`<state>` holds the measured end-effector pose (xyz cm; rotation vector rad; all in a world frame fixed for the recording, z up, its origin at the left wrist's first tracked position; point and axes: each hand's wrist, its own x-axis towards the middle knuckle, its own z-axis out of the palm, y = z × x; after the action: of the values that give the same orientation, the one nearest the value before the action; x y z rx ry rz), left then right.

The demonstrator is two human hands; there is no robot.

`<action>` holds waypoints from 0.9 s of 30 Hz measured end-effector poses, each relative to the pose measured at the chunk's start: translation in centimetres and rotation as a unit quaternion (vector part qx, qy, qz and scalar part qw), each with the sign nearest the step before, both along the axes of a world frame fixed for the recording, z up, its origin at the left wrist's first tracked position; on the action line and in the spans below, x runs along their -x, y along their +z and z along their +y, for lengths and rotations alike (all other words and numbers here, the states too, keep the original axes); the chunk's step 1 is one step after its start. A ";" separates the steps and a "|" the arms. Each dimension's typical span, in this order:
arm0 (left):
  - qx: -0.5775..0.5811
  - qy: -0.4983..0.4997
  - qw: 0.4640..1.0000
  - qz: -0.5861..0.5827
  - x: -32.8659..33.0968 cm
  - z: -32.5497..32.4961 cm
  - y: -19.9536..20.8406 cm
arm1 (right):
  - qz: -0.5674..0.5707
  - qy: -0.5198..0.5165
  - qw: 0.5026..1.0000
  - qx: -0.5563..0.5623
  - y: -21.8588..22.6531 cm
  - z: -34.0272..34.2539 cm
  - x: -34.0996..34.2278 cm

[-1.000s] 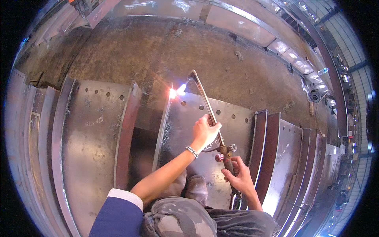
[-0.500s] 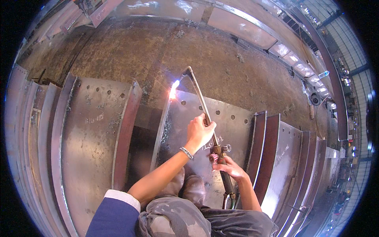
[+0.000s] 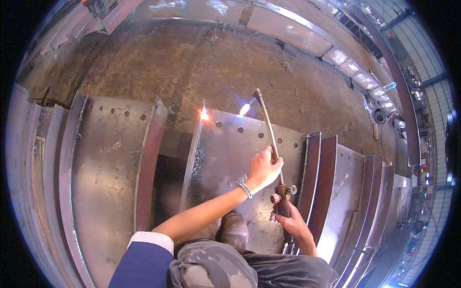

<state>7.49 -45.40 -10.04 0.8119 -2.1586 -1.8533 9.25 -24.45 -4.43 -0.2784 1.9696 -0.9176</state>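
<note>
My left hand (image 3: pixel 264 169) is closed round the long metal tube of a cutting torch (image 3: pixel 268 122). Lower down, my right hand (image 3: pixel 294 221) grips the torch's dark handle, just below its red knob (image 3: pixel 274 198) and valves. At the bent tip a bright flame (image 3: pixel 245 109) burns, above the far edge of a steel beam (image 3: pixel 225 158) with a row of round holes. To the left of the flame, the beam's far left corner glows orange-white (image 3: pixel 205 115). My legs and boots rest on this beam.
Another holed steel beam (image 3: pixel 108 158) lies to the left, past a dark gap (image 3: pixel 168 177). Several more beams (image 3: pixel 342 187) stand to the right. Beyond is brown, dusty floor (image 3: pixel 144 62) with scattered scraps, and long steel pieces (image 3: pixel 288 29) lie at the back.
Both hands have carried the torch to the right. Its flame has left the beam's left corner, where a glowing spot stays behind.
</note>
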 end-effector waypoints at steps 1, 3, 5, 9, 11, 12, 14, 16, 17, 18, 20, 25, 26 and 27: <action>-0.021 -0.014 1.000 -0.007 0.2 0.6 0.1 | 0.011 -0.007 1.000 0.012 -0.1 0.4 -0.2; -0.019 -0.008 1.000 0.008 0.3 1.1 0.2 | 0.028 -0.033 0.999 -0.016 -0.5 1.0 -0.5; -0.029 0.003 0.999 0.022 0.2 1.2 0.1 | 0.082 -0.013 0.996 -0.011 -0.9 1.0 -0.7; -0.081 0.016 0.996 -0.025 -0.9 -0.6 -0.9 | 0.119 0.024 0.992 -0.037 -2.0 -0.6 -0.3; -0.055 0.026 0.998 -0.025 -1.8 -2.0 -1.7 | 0.142 0.061 0.987 -0.040 -2.5 -1.8 -0.1; -0.042 0.042 0.998 -0.016 -2.3 -2.7 -2.1 | 0.130 0.078 0.986 -0.066 -2.9 -2.5 0.1; -0.058 0.060 0.996 -0.024 -3.1 -4.1 -2.9 | 0.126 0.088 0.987 -0.044 -3.7 -3.8 0.2; -0.054 0.071 0.996 -0.022 -3.7 -5.1 -3.6 | 0.118 0.095 0.987 -0.050 -4.5 -4.8 0.2; -0.048 0.077 0.996 -0.027 -4.0 -5.5 -3.9 | 0.109 0.095 0.989 -0.032 -4.9 -5.1 0.2; -0.043 0.092 0.995 -0.019 -4.1 -5.8 -4.2 | 0.098 0.097 0.990 -0.028 -5.2 -5.4 0.1; -0.043 0.120 0.992 -0.003 -4.4 -6.1 -4.7 | 0.081 0.100 0.991 -0.031 -5.7 -5.8 -0.1; -0.026 0.080 0.996 -0.028 -4.4 -6.5 -5.4 | 0.086 0.086 0.992 -0.017 -5.9 -6.2 -0.8; -0.023 0.076 0.996 -0.034 -4.3 -6.4 -5.5 | 0.083 0.084 0.992 -0.031 -5.8 -6.2 -0.8; -0.024 0.077 0.996 -0.029 -4.3 -6.4 -5.4 | 0.079 0.076 0.994 -0.025 -5.6 -6.1 -0.8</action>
<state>11.78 -51.78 -15.45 1.0233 -2.0288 -1.8325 10.07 -30.59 -10.03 -0.4787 2.0807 -0.7675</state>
